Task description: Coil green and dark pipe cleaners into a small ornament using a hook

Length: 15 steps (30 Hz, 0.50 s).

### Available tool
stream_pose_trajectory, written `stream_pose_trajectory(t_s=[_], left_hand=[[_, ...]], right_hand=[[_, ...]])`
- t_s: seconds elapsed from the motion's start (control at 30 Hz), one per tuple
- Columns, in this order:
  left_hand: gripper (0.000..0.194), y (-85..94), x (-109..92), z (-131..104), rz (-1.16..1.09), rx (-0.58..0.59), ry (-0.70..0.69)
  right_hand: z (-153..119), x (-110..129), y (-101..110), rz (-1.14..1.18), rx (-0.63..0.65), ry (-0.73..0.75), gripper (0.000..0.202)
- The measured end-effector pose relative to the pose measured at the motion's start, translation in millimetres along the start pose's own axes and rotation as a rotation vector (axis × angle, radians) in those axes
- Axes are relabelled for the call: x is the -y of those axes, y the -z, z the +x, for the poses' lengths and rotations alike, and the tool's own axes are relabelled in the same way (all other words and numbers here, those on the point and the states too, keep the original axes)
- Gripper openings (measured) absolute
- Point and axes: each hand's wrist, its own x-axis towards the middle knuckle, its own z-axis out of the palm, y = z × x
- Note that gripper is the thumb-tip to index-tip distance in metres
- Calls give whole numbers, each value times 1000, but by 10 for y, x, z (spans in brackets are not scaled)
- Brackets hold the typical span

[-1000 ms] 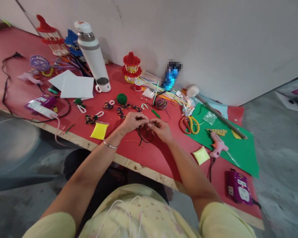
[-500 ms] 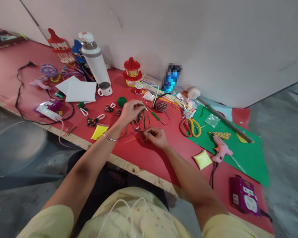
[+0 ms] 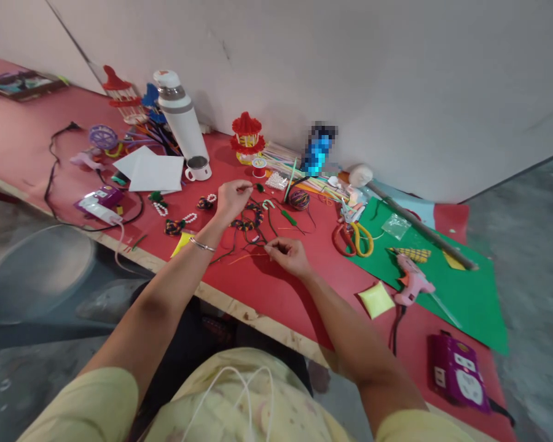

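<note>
Dark green yarn (image 3: 271,222) lies in loose strands on the red table between my hands. My left hand (image 3: 234,199) is closed at the fingertips, pinching something too small to make out, beside a green yarn ball (image 3: 258,188). My right hand (image 3: 288,255) pinches the end of the dark yarn near the table. A braided multicolour yarn piece (image 3: 253,217) lies between the hands. Just beyond it are a white curved bead piece (image 3: 268,204) and a green-handled crochet hook (image 3: 289,216). A multicolour yarn ball (image 3: 299,199) sits behind the hook.
Orange-and-red-handled scissors (image 3: 352,238), a pink glue gun (image 3: 413,280) and a yellow packet (image 3: 376,299) are at the right. A white flask (image 3: 184,120), a cup (image 3: 198,169) and white papers (image 3: 156,172) stand or lie at the back left. Pearl beads (image 3: 276,180) lie ahead.
My left hand has moved slightly left and down, away from the yarn loops. The green yarn ball and white curved piece now show to its right. My right hand has hardly moved.
</note>
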Motion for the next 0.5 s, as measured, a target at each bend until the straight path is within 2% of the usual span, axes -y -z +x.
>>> stream_pose_trajectory(t_s=[0.1,0.17,0.27,0.37,0.43,0.5], left_hand=[[17,6,-12,-200,119,106,-48],[15,-31,-18,-255,221,133,-66],[3,-153,-24,-209,299,145,-57],[8,-252,-50,-107,298,155,-75],[7,-239,-79,-71,267,149,-112],[9,-143,-111,-81,221,134,-142]], right_hand=[[21,-3,5,-4,-9,-9,35],[37,-8,8,2,-16,-13,34],[52,-17,7,1,-32,-18,34],[53,-32,5,-7,-21,-16,34],[51,-42,8,-7,-8,-9,33],[49,-48,11,-4,-3,-6,34]])
